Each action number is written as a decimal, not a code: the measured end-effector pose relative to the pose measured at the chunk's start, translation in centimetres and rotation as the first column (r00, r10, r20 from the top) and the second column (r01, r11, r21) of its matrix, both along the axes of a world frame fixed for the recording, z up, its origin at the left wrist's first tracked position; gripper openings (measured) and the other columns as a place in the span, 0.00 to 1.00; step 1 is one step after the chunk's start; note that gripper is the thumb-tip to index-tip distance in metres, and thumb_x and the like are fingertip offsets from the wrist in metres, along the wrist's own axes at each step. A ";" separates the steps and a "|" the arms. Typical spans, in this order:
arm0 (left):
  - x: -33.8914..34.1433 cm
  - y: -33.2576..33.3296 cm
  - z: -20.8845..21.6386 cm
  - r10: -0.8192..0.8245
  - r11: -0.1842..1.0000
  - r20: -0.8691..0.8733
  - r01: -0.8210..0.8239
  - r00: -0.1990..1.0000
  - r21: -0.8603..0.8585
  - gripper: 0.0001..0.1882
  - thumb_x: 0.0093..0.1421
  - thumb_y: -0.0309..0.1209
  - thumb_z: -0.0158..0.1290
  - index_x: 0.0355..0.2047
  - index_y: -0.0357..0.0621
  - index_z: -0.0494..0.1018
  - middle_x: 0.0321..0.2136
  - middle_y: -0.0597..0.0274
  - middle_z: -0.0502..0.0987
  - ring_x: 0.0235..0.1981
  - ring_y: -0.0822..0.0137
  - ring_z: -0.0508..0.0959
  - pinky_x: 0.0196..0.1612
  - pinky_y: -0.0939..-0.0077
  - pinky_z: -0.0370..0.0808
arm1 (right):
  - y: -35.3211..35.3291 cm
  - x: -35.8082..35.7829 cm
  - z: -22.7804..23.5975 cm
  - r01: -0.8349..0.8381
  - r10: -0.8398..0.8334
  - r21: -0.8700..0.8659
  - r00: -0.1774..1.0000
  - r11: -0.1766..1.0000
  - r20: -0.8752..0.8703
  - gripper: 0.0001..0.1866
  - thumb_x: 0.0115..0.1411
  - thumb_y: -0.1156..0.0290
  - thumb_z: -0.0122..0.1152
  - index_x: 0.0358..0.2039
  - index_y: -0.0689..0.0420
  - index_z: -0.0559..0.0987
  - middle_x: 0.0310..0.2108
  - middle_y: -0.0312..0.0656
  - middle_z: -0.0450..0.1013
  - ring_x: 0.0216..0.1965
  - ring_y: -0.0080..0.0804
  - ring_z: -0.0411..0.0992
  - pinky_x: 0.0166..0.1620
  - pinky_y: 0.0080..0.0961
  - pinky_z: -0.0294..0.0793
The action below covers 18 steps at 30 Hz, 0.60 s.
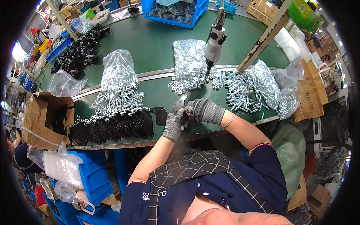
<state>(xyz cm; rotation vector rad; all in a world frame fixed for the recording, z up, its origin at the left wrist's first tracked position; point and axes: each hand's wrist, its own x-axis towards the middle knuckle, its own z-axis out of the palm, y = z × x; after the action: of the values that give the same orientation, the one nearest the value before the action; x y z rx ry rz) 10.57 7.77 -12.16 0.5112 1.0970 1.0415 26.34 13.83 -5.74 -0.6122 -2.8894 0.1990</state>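
My left hand (173, 124), in a grey knit glove, is closed on a small flat grey metal bracket (179, 102) with a rounded end. Close beside it is my right hand (205, 110), gloved the same way, its fingertips pinched together near the bracket. Whatever those fingertips may hold is too small or hidden. Left of my hands, a dark plate (160, 115) lies at the end of a row of black metal plates (112, 129). Silvery nuts (179, 85) are heaped just beyond my hands, and threaded metal pins (240, 93) lie to the right.
A power screwdriver (214, 47) hangs point-down over the nuts. Bags of metal parts (119, 69) spill onto the green bench (150, 41). An open carton (39, 116) stands at left, black parts (80, 52) behind it. A blue bin (193, 22) sits at the back; a post (262, 37) rises right.
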 end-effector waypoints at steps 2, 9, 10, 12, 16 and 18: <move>0.1 0.2 0.2 0.016 0.999 -0.010 -0.017 1.000 -0.029 0.15 0.60 0.39 0.46 0.25 0.39 0.71 0.14 0.59 0.72 0.06 0.71 0.66 0.06 0.83 0.57 | 0.1 -0.4 0.0 0.030 -0.028 -0.030 0.999 0.999 0.043 0.08 0.53 0.66 0.51 0.32 0.54 0.71 0.26 0.43 0.69 0.30 0.40 0.72 0.30 0.33 0.71; 0.3 0.2 -0.3 0.054 0.997 0.016 -0.053 0.998 -0.051 0.16 0.60 0.40 0.45 0.26 0.39 0.70 0.15 0.59 0.73 0.06 0.70 0.66 0.06 0.82 0.57 | -0.2 -0.8 0.2 0.088 -0.072 -0.072 0.976 0.994 0.206 0.10 0.55 0.63 0.50 0.33 0.54 0.70 0.29 0.42 0.70 0.32 0.39 0.72 0.30 0.33 0.71; 0.3 0.2 -0.1 0.051 0.998 -0.014 -0.052 0.999 -0.043 0.16 0.60 0.41 0.45 0.26 0.39 0.70 0.15 0.59 0.73 0.06 0.70 0.66 0.06 0.82 0.57 | -0.3 -0.8 0.2 0.098 -0.088 -0.049 0.980 0.994 0.181 0.10 0.54 0.63 0.51 0.33 0.54 0.70 0.29 0.42 0.70 0.32 0.39 0.72 0.30 0.33 0.71; 0.3 0.1 0.1 0.045 0.999 -0.075 -0.047 0.996 -0.025 0.17 0.60 0.41 0.44 0.25 0.39 0.70 0.15 0.59 0.73 0.06 0.70 0.66 0.06 0.82 0.57 | -0.6 -0.9 0.1 0.120 -0.119 -0.004 0.985 0.993 0.128 0.10 0.54 0.63 0.51 0.32 0.54 0.69 0.29 0.42 0.70 0.32 0.39 0.72 0.29 0.33 0.71; 0.3 0.0 -0.1 0.038 0.998 -0.051 -0.040 0.998 -0.044 0.18 0.61 0.42 0.44 0.25 0.39 0.70 0.15 0.59 0.73 0.06 0.70 0.66 0.06 0.81 0.58 | -1.6 -1.2 -0.5 0.286 -0.279 -0.048 0.953 0.957 0.119 0.10 0.53 0.63 0.52 0.33 0.54 0.70 0.29 0.42 0.70 0.32 0.38 0.72 0.28 0.33 0.71; 0.4 0.1 0.0 0.050 0.997 -0.077 -0.054 0.996 -0.054 0.18 0.60 0.42 0.45 0.25 0.38 0.70 0.15 0.59 0.73 0.06 0.70 0.67 0.06 0.81 0.58 | -1.2 -1.0 -0.6 0.220 -0.217 -0.021 0.972 0.975 0.094 0.10 0.53 0.63 0.51 0.33 0.54 0.70 0.28 0.42 0.70 0.31 0.38 0.72 0.28 0.33 0.71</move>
<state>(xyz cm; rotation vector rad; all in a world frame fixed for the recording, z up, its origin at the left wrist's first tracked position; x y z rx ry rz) 10.93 7.86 -12.14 0.4826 1.2089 1.0407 25.33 12.63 -6.34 -0.9626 -2.8795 0.1903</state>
